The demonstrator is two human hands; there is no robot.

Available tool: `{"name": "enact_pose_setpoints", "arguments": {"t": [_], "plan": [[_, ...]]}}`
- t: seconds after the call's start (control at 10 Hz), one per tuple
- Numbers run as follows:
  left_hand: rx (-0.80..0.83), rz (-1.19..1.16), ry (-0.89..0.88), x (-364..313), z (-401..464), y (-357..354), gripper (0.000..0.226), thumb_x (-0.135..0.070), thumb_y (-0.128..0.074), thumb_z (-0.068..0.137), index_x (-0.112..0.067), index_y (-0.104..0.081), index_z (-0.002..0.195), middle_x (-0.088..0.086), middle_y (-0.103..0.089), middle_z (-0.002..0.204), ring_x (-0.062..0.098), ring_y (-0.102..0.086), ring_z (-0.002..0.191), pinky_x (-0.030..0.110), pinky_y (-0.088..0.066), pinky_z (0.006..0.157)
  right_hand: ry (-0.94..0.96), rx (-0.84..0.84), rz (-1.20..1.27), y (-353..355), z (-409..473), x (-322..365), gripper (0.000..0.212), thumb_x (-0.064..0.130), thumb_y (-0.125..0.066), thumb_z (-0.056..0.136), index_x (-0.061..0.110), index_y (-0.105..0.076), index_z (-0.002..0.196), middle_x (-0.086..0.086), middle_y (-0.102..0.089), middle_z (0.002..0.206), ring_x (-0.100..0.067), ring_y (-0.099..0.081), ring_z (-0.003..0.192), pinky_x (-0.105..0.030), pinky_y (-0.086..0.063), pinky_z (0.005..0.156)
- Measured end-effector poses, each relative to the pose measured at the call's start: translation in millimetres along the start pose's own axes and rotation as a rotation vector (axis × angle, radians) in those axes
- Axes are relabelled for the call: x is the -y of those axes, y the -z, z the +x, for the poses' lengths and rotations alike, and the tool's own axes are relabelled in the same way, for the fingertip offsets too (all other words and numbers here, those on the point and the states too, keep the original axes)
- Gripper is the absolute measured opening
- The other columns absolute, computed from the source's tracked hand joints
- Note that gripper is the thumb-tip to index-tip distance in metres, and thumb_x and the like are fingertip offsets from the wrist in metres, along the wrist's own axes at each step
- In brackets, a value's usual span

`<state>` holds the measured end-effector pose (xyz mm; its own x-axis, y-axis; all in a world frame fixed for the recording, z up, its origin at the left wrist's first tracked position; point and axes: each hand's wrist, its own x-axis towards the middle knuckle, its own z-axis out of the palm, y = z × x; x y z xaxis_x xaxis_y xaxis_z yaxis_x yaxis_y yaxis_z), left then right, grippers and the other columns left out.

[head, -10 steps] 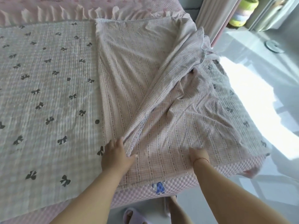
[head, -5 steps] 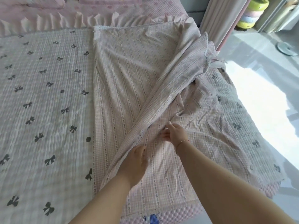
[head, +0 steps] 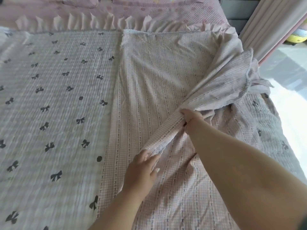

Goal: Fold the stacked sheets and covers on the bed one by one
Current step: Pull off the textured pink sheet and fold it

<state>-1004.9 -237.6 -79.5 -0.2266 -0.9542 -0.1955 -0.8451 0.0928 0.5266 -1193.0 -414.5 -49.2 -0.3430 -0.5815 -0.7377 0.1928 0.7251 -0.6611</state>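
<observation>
Reaching in from the near edge of the bed, the left hand (head: 141, 170) lies nearest, its fingers bent over the lower end of a gathered ridge of the pink checked sheet (head: 152, 83), with the fingertips (head: 146, 156) pinching the bunched cloth where it rises off the flat part. Just beyond and to the right, the right hand (head: 191, 117) is curled tight round the same ridge higher up, the fabric squeezed into a narrow rope between the two hands; the forearm crosses the lower right of the view and hides the palm side of that hand. From the right hand's grip the sheet fans upward and to the right into a loose, lifted fold with a frilled hem (head: 247, 75), which hangs out past the right side of the bed. The rest of the sheet lies spread flat over the right half of the bed, its left edge running straight from near to far. Under it and to the left lies a white quilted cover printed with dark bows (head: 49, 113), spread flat. At the far end a pink ruffled trim (head: 83, 20) runs across the bed, touching the far edge of both layers. Far right, a pale curtain (head: 272, 25) hangs beside the bed.
</observation>
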Motion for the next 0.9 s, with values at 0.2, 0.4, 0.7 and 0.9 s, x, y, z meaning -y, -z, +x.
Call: {"name": "enact_pose_setpoints", "arguments": {"t": [0.2, 0.4, 0.7, 0.9], "plan": [[-0.010, -0.089, 0.207, 12.5, 21.9, 14.4, 0.056, -0.033, -0.052, 0.093, -0.044, -0.034, 0.144, 0.002, -0.014, 0.159, 0.026, -0.023, 0.142, 0.042, -0.034, 0.112, 0.216, 0.035, -0.461, -74.5, -2.1, 49.0, 0.049, 0.012, -0.049, 0.093, 0.001, -0.038, 0.139, 0.000, -0.043, 0.070, -0.010, -0.039, 0.055, -0.019, -0.036, 0.042], [-0.178, -0.403, 0.238, 67.6, 14.8, 43.2, 0.070, 0.017, -0.046, 0.083, -0.030, -0.054, 0.135, -0.011, -0.050, 0.129, 0.008, -0.051, 0.118, 0.005, -0.039, 0.089, 0.580, 0.153, -1.200, -157.8, -23.4, 64.9, 0.030, 0.000, -0.045, 0.094, 0.003, -0.056, 0.122, -0.008, -0.062, 0.112, -0.025, -0.059, 0.104, -0.030, -0.048, 0.080], [-0.164, -0.697, 0.653, 128.3, 5.6, 63.9, 0.068, 0.013, -0.041, 0.087, -0.035, -0.053, 0.134, -0.008, -0.043, 0.148, 0.009, -0.058, 0.056, 0.018, -0.037, 0.041, 0.325, 0.513, -0.761, -207.5, -25.3, 2.3, 0.051, 0.016, -0.052, 0.095, 0.010, -0.036, 0.144, -0.016, -0.042, 0.145, -0.031, -0.042, 0.132, -0.040, -0.037, 0.109], [-0.220, -0.505, 0.670, 112.7, 26.7, 62.8, 0.072, -0.035, -0.064, 0.090, -0.020, -0.024, 0.148, 0.003, -0.040, 0.149, 0.025, -0.045, 0.132, 0.037, -0.046, 0.096, 0.415, 0.515, -0.711, -150.9, -34.4, -61.3, 0.043, 0.028, -0.052, 0.096, 0.022, -0.045, 0.137, 0.002, -0.054, 0.134, -0.018, -0.052, 0.123, -0.034, -0.042, 0.104]]}}
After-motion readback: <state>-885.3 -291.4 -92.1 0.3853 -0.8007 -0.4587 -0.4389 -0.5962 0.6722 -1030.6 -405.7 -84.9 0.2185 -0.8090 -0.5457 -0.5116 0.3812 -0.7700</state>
